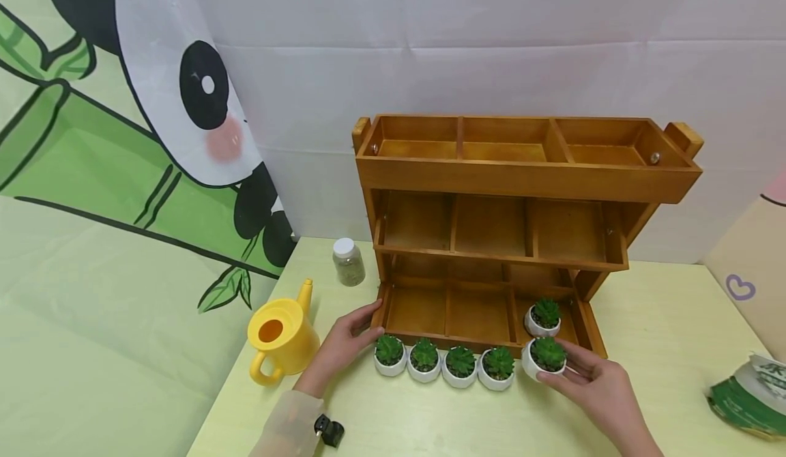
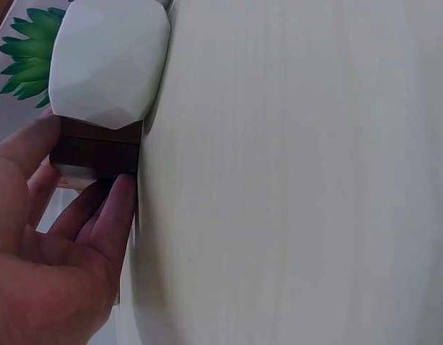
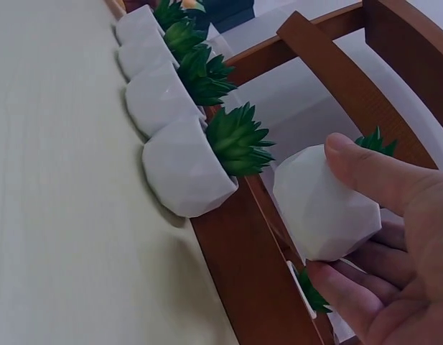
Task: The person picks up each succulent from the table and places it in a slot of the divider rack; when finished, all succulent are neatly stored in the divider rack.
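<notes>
My right hand (image 1: 598,382) grips a small white faceted pot with a green succulent (image 1: 543,358), raised at the front right of the wooden shelf's bottom tier (image 1: 479,314). In the right wrist view, thumb and fingers wrap the sides of this potted succulent (image 3: 325,205). Another potted succulent (image 1: 543,317) sits inside the bottom tier's right compartment. Several more potted succulents (image 1: 459,365) stand in a row on the table along the shelf's front edge. My left hand (image 1: 346,341) holds the bottom tier's front left corner, its thumb and fingers on either side of the wood (image 2: 99,151).
A yellow watering can (image 1: 285,334) stands left of my left forearm. Behind it is a jar with a white lid (image 1: 348,262). A green and white bag (image 1: 752,395) lies at the table's right edge. The shelf's upper tiers (image 1: 528,177) rise above the bottom one.
</notes>
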Demonstrator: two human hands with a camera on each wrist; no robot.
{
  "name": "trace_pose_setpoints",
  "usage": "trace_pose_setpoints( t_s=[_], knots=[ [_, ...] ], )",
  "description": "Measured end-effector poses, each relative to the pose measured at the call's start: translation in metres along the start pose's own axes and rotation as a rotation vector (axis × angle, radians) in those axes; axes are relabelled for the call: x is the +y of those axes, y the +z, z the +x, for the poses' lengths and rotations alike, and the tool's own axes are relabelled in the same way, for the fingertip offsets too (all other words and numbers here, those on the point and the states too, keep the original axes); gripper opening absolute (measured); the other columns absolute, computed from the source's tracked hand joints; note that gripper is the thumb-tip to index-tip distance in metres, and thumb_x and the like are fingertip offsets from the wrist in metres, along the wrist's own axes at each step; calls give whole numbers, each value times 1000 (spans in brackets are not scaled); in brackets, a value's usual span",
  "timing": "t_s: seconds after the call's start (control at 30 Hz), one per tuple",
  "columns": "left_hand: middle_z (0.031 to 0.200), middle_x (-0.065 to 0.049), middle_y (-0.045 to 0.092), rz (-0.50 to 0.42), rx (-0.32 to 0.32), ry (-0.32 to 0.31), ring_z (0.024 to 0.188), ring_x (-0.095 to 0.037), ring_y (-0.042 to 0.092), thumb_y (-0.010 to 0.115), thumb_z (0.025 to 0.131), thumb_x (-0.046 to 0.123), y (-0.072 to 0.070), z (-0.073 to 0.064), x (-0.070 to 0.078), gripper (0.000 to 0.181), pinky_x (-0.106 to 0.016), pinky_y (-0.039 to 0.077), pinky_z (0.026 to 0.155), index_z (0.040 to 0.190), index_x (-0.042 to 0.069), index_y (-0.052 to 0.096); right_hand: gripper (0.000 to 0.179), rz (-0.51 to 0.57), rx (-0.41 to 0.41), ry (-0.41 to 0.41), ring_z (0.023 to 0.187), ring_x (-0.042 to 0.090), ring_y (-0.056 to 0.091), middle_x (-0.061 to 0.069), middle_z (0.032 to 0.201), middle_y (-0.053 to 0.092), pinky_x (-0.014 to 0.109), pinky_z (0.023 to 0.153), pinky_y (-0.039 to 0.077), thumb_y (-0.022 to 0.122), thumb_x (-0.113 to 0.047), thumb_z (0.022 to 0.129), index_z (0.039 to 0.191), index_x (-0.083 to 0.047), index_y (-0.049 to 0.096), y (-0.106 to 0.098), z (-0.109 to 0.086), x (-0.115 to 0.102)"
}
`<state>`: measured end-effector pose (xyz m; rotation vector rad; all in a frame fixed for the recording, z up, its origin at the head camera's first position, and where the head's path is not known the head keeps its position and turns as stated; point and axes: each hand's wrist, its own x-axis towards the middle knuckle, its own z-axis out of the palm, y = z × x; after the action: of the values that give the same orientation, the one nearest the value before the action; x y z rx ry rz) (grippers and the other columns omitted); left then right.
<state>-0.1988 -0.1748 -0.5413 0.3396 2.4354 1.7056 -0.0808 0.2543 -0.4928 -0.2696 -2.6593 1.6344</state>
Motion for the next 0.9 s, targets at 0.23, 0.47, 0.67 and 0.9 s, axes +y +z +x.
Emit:
trace_pose_setpoints(
  t_s=[0.23,0.47,0.67,0.9],
  knots=[
    [154,-20,51,-3,31,-2,141,-40,49,71,98,0,3,-2,3,56,-55,41,115,151,4,55,77,-26,8,-40,111,33,72,27,135,64,23,80,62,93,-33,81,141,4,62,-1,8,-3],
    [154,-20,51,-17,18,10,141,-40,49,72,97,0,1,3,-6,56,-55,41,114,151,3,55,76,1,-5,-25,114,34,71,26,137,63,23,81,62,93,-32,81,141,3,62,1,18,-10],
    [155,-17,51,-26,-15,17,142,-37,49,73,98,7,-3,3,-8,57,-51,42,115,152,9,55,75,14,-5,-63,113,34,71,25,136,64,22,82,61,93,-32,82,141,3,63,5,27,-17],
    [157,-13,50,2,-33,5,142,-33,49,73,100,14,-4,3,-9,58,-46,42,115,154,14,54,74,1,-13,-97,111,32,72,23,134,66,21,81,61,93,-33,82,140,2,64,10,39,-21]
  ],
)
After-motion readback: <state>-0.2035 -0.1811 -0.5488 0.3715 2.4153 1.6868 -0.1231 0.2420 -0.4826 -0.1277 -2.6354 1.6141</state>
